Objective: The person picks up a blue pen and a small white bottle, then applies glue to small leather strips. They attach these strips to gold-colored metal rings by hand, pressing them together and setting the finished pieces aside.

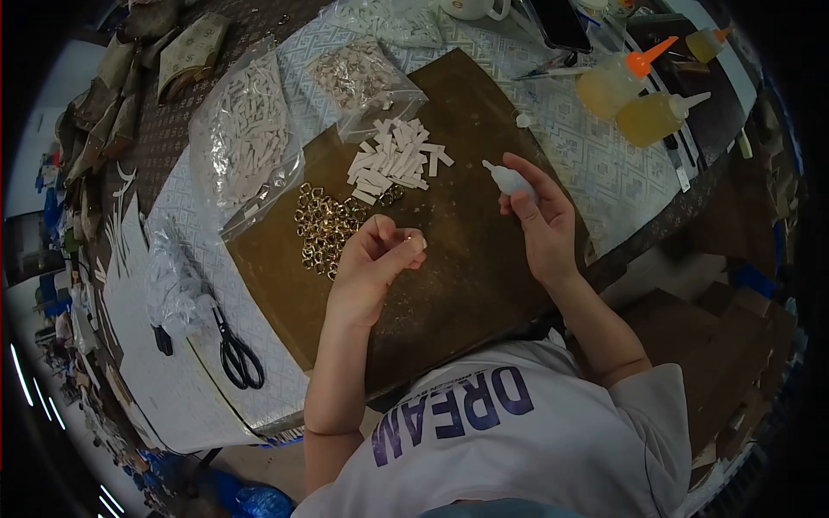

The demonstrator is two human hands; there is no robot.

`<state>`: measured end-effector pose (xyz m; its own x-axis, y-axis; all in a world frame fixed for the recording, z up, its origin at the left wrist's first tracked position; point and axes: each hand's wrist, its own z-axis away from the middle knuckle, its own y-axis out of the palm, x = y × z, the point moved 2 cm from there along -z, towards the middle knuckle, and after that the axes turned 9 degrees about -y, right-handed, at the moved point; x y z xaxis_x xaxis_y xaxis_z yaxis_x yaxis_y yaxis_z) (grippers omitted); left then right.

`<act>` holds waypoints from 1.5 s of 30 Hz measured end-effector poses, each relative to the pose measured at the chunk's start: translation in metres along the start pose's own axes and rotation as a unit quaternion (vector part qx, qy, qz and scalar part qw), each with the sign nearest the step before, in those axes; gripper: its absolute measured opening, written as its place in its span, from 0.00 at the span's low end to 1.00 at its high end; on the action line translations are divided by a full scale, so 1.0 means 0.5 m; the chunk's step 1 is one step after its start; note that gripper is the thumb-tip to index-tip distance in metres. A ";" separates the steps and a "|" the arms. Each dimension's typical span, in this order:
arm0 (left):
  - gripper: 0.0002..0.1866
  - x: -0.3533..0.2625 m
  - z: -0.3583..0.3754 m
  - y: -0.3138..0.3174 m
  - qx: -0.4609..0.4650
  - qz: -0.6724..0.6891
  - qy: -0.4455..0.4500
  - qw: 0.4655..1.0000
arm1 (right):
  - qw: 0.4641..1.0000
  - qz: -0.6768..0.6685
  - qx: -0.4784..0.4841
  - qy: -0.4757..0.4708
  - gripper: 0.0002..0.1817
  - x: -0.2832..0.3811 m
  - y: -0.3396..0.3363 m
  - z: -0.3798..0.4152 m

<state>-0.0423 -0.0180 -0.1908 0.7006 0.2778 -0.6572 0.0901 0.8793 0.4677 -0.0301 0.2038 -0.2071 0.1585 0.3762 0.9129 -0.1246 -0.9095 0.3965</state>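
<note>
My left hand [377, 262] is closed in a pinch over the brown board [458, 293]; a pale bit shows at its fingertips, too small to name. My right hand [548, 220] grips a small white squeeze bottle [509, 180] with a thin nozzle, tilted up toward the left. Just beyond my left hand lies a heap of gold-coloured metal rings [321, 226]. Behind the rings is a loose pile of short white strips [399, 157]. Both piles rest on the board, and a few rings lie by the strips' lower right edge.
Clear bags of strips [250, 129] and small pieces [354, 73] lie at the back left. Black-handled scissors [237, 356] are at the left front. Bottles of yellowish liquid [652, 119], one orange-tipped [609, 86], stand right, near a phone [560, 24] and a white mug [471, 9].
</note>
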 end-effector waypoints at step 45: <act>0.19 -0.012 0.010 0.003 -0.008 0.015 0.004 1.000 | 1.000 -0.012 -0.004 -0.001 0.19 0.005 0.001 -0.001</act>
<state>-0.0426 -0.0203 -0.1831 0.6971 0.3068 -0.6480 0.0582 0.8766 0.4777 -0.0301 0.2045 -0.2046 0.1630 0.3971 0.9032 -0.1294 -0.8989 0.4186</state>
